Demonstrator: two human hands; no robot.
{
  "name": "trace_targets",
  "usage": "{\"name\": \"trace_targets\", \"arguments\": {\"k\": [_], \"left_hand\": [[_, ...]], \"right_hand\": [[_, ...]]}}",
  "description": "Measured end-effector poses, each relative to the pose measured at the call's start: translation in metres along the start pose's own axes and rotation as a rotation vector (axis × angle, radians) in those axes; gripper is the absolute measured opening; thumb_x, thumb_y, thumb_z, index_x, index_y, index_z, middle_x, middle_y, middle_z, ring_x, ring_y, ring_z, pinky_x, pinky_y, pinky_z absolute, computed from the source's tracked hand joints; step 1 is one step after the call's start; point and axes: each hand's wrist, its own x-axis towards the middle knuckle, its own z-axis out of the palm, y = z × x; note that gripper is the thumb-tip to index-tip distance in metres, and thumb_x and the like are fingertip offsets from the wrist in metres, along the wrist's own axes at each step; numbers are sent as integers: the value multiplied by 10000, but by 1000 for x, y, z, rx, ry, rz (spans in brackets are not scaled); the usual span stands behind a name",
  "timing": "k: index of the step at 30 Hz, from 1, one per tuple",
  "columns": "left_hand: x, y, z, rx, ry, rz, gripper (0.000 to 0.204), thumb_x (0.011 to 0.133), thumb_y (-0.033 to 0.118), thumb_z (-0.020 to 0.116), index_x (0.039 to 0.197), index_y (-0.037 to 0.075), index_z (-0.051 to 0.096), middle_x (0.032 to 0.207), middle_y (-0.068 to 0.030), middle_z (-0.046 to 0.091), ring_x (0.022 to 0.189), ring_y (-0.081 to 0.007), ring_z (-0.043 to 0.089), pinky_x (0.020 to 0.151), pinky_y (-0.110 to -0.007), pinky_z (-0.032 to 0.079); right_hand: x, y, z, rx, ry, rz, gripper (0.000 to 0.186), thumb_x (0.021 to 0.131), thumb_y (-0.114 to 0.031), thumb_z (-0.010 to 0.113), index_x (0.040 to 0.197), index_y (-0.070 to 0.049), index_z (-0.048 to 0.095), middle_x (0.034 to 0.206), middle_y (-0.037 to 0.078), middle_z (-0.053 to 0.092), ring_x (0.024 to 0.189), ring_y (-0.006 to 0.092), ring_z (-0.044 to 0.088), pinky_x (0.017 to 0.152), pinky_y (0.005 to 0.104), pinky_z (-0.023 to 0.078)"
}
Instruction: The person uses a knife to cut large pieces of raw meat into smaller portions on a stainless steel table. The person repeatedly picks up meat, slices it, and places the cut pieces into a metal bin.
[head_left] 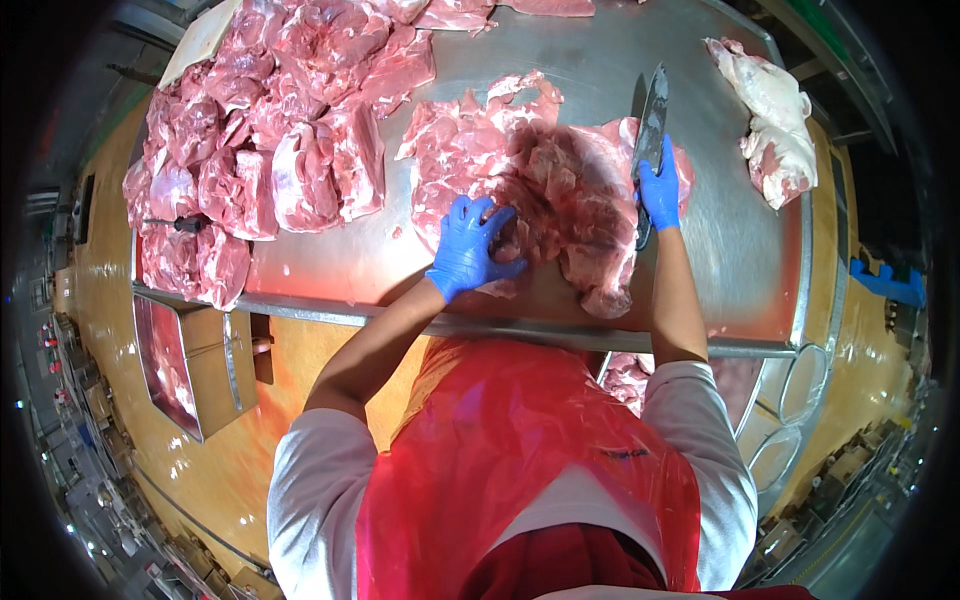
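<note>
A large slab of raw meat (590,215) lies spread on the steel table in front of me, pink with pale fat and darker in the shaded middle. My left hand (472,250), in a blue glove, rests on its near left part with thumb and fingers spread. At the slab's right side, my right hand (660,190), also gloved in blue, grips a knife (652,120). The long blade points away from me and slightly right, beside the meat's right edge. Part of the handle is hidden by my fingers.
Many raw meat pieces (300,170) are heaped on the table's left. A pale, fat-covered cut (768,125) lies near the right edge. Below the front edge (480,328) stand a metal bin (215,370) at left and more meat (627,380) at right. A dark-handled tool (185,224) lies on the heap.
</note>
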Motion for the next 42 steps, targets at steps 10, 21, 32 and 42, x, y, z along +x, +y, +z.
{"name": "trace_targets", "arguments": {"k": [10,21,32,42], "left_hand": [[0,-36,-5,3,4,56,732,713,422,831,1357,172,589,1382,-131,520,1282,-403,458,1071,-510,398],[-40,-17,-42,-43,81,122,684,721,351,850,1336,168,611,1464,-150,482,1366,-403,427,1113,-515,358],[-34,-22,-41,150,-253,185,921,694,520,805,1488,212,457,1575,-193,316,1462,-415,265,1167,-609,205],[59,-12,-14,176,-372,109,898,691,502,809,1480,249,462,1509,-139,396,1443,-362,311,1115,-636,250]], "right_hand": [[-7,-6,-7,50,9,3,690,916,-69,535,1559,-152,298,948,85,649,560,133,583,465,289,497],[-8,-8,-5,28,-20,33,696,912,-75,536,1559,-147,289,883,85,636,552,143,590,460,294,503],[-8,-5,-2,23,9,1,691,911,-86,536,1557,-154,301,936,90,659,582,143,595,497,297,508],[-34,-16,-18,-117,97,-16,661,912,-140,540,1541,-99,342,1189,159,644,895,226,658,777,339,532]]}}
